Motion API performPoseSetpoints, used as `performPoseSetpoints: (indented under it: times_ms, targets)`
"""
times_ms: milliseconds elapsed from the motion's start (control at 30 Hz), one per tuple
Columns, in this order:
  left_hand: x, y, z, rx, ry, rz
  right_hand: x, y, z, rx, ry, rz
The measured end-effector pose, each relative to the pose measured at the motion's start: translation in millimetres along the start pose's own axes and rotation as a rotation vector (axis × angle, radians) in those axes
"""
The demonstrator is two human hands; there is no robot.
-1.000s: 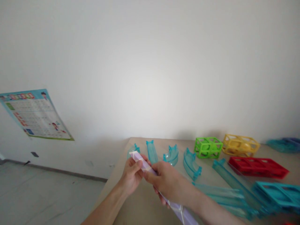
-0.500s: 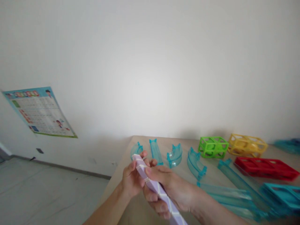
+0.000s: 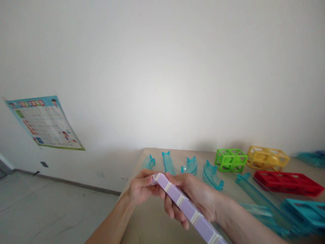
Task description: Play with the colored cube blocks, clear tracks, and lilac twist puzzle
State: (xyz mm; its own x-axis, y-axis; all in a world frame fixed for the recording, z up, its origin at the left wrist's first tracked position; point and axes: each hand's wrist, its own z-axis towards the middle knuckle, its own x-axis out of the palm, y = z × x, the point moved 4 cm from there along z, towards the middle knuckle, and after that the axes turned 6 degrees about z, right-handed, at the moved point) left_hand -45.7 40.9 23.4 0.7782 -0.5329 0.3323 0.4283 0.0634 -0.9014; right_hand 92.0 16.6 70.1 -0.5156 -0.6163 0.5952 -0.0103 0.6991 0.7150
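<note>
A long purple strip [image 3: 187,207], made of segments divided by pale bands, slants from the middle of the view down to the lower right, above the table. My left hand [image 3: 140,187] is closed in a pinch on its far end, where the first segment bends towards the left. My right hand [image 3: 199,192] is wrapped round the strip just behind that bend, with fingers curled beneath it. The near end runs out of view at the bottom. Beyond the hands lie a clear blue straight track piece [image 3: 168,163] and a curved track piece [image 3: 149,162].
More curved blue track pieces [image 3: 212,177] lie along the wooden table [image 3: 142,220]. Cube frames in green [image 3: 231,160], yellow [image 3: 267,158], red [image 3: 288,182] and blue [image 3: 308,210] stand to the right, near a long blue track [image 3: 259,195]. The wall carries a poster [image 3: 48,123].
The strip's far end has bent over to the left and dropped slightly. My left hand has shifted its fingers onto that end, and the right hand has moved a little to the right.
</note>
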Motion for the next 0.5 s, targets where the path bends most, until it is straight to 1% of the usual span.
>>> performPoseSetpoints:
  times_ms: [100, 167, 200, 233, 267, 400, 433, 500]
  targets:
    - [-1.3, 1.5, 1.4, -0.001, -0.104, -0.038, -6.7, 3.2, -3.3, -0.082, -0.107, -0.163]
    - [-2.9, 1.2, 1.3, -0.009, -0.156, -0.049, -9.2, 5.8, -5.8, -0.147, -0.112, -0.242]
    - [-3.6, 0.5, 0.9, -0.02, -0.159, -0.046, -9.9, 6.3, -6.7, -0.161, -0.096, -0.263]
    - [-4.1, -0.2, 0.4, -0.038, -0.143, -0.043, -10.5, 5.9, -7.0, -0.159, -0.074, -0.274]
    - [-4.2, -0.9, -0.3, -0.059, -0.101, -0.044, -11.4, 4.7, -6.6, -0.143, -0.056, -0.271]
    - [-4.8, 0.4, -5.7, -0.171, 0.18, -0.062, -16.8, -5.0, 1.0, -0.012, -0.037, -0.203]
    - [-6.6, 2.1, -7.2, -0.189, 0.217, -0.057, -18.0, -7.2, 3.3, 0.016, -0.039, -0.189]
    - [-11.2, 6.4, -9.0, -0.209, 0.235, -0.047, -20.0, -8.9, 6.4, 0.047, -0.044, -0.167]
